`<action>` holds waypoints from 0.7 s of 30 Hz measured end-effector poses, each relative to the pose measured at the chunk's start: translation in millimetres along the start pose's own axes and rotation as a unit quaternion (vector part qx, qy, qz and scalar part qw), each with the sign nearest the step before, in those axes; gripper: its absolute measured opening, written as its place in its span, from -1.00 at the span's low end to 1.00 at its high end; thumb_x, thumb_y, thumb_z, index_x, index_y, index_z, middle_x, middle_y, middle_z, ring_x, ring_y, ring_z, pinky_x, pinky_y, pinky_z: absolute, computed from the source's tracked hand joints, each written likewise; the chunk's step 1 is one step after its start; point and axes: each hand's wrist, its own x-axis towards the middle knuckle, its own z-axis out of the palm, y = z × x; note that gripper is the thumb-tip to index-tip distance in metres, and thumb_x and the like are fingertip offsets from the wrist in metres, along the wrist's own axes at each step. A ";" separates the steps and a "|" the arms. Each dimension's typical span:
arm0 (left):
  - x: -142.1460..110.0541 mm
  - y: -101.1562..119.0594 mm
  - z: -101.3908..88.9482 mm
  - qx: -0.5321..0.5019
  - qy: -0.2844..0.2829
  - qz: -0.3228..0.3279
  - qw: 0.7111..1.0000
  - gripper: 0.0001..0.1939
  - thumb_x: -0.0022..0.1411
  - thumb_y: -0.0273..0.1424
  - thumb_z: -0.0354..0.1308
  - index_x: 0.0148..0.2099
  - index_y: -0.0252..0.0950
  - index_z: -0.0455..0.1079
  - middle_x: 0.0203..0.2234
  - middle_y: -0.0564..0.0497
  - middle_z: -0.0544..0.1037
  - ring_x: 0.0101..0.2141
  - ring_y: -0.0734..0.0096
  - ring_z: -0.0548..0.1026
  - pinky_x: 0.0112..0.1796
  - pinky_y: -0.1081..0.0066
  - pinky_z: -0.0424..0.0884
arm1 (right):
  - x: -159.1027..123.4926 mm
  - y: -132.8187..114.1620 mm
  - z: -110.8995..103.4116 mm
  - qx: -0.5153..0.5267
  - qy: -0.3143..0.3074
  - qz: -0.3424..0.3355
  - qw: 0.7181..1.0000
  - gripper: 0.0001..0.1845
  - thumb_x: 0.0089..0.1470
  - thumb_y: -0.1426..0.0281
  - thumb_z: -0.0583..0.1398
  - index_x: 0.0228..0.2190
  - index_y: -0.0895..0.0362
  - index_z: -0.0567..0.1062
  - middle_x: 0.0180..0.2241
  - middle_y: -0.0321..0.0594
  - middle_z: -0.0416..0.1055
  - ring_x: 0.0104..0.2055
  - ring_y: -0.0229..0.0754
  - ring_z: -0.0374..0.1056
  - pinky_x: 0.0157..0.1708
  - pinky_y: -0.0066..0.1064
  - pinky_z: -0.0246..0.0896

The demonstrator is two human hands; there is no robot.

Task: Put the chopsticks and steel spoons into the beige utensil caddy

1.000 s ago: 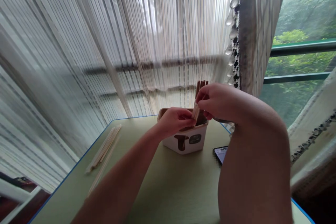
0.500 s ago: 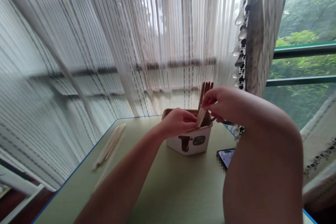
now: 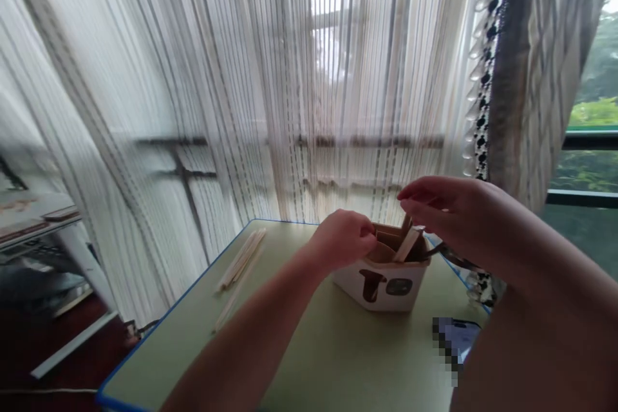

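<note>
A white container (image 3: pixel 371 296) with a brown rim and dark printed marks stands on the table. My left hand (image 3: pixel 342 241) is at its left side, fingers curled over the rim. Inside, a pale flat wooden piece (image 3: pixel 407 244) leans against the front right, apart from both hands. Above the container is my right hand (image 3: pixel 439 203), its fingertips closed at the upper part of the brown chopsticks (image 3: pixel 408 222); their tops are hidden behind the hand. Dark metal handles (image 3: pixel 437 249) stick out to the right below my right hand.
Several pale wooden chopsticks (image 3: pixel 241 261) lie on the left of the light green, blue-edged table (image 3: pixel 309 347). A phone (image 3: pixel 461 338) lies at the right, partly behind my right arm. Sheer striped curtains (image 3: pixel 270 90) hang behind the table.
Both hands have let go of the pale wooden piece, which now leans inside the container. My right hand has shifted over the brown chopsticks. The view has turned left.
</note>
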 end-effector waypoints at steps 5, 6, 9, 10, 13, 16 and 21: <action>-27.9 -29.3 -53.6 0.039 0.038 -0.122 0.991 -0.70 0.12 -0.24 0.04 -0.30 -0.30 0.52 -0.46 -0.05 0.56 -0.47 0.41 0.46 -0.44 0.46 0.28 | 4.6 -12.2 10.9 0.015 0.031 -0.070 0.997 -0.81 -0.03 0.27 0.17 -0.42 0.08 0.53 -0.55 -0.27 0.46 -0.55 -0.23 0.35 -0.54 -0.41 0.18; -35.3 -39.8 -60.3 0.042 0.027 -0.150 0.987 -0.69 0.11 -0.21 0.05 -0.33 -0.31 0.52 -0.48 -0.06 0.56 -0.48 0.40 0.46 -0.46 0.46 0.28 | 4.7 -19.5 14.6 0.016 0.033 -0.086 0.996 -0.82 -0.02 0.28 0.16 -0.42 0.09 0.53 -0.55 -0.26 0.46 -0.55 -0.23 0.35 -0.54 -0.42 0.17; -58.9 -79.3 -65.0 0.042 0.086 -0.230 0.968 -0.64 0.14 -0.14 0.01 -0.33 -0.30 0.50 -0.52 -0.04 0.55 -0.51 0.40 0.47 -0.47 0.47 0.27 | 3.7 -46.0 30.8 0.036 0.015 -0.141 0.989 -0.82 0.01 0.34 0.13 -0.38 0.09 0.53 -0.49 -0.24 0.48 -0.49 -0.24 0.36 -0.49 -0.43 0.17; -67.1 -93.7 -62.5 0.052 0.118 -0.260 0.957 -0.62 0.17 -0.14 -0.02 -0.33 -0.30 0.49 -0.51 -0.05 0.55 -0.50 0.40 0.48 -0.46 0.46 0.28 | 3.1 -54.6 38.1 0.046 0.000 -0.157 0.986 -0.82 0.02 0.35 0.12 -0.36 0.08 0.52 -0.47 -0.24 0.49 -0.47 -0.24 0.36 -0.47 -0.43 0.17; -91.6 -133.2 -51.8 0.120 0.166 -0.343 0.917 -0.62 0.19 -0.17 -0.06 -0.34 -0.30 0.49 -0.44 -0.12 0.56 -0.41 0.33 0.50 -0.41 0.43 0.29 | 2.4 -73.8 65.2 0.072 -0.072 -0.186 0.977 -0.81 0.04 0.36 0.09 -0.37 0.06 0.52 -0.44 -0.26 0.49 -0.44 -0.26 0.36 -0.47 -0.46 0.14; -111.5 -157.7 -47.0 0.172 0.077 -0.436 0.880 -0.69 0.10 -0.19 0.05 -0.42 -0.30 0.50 -0.42 -0.17 0.56 -0.37 0.19 0.51 -0.38 0.36 0.30 | 4.6 -80.9 100.9 0.088 -0.149 -0.197 0.965 -0.80 0.04 0.36 0.08 -0.35 0.05 0.51 -0.42 -0.25 0.49 -0.44 -0.26 0.35 -0.50 -0.47 0.10; -122.6 -165.8 -49.8 0.182 0.024 -0.462 0.868 -0.74 0.07 -0.22 0.07 -0.35 -0.26 0.51 -0.34 -0.18 0.57 -0.30 0.12 0.52 -0.33 0.32 0.33 | 2.7 -78.2 178.1 -0.003 -0.195 -0.191 0.962 -0.77 0.00 0.40 0.08 -0.33 0.05 0.51 -0.37 -0.19 0.49 -0.38 -0.17 0.36 -0.48 -0.41 0.07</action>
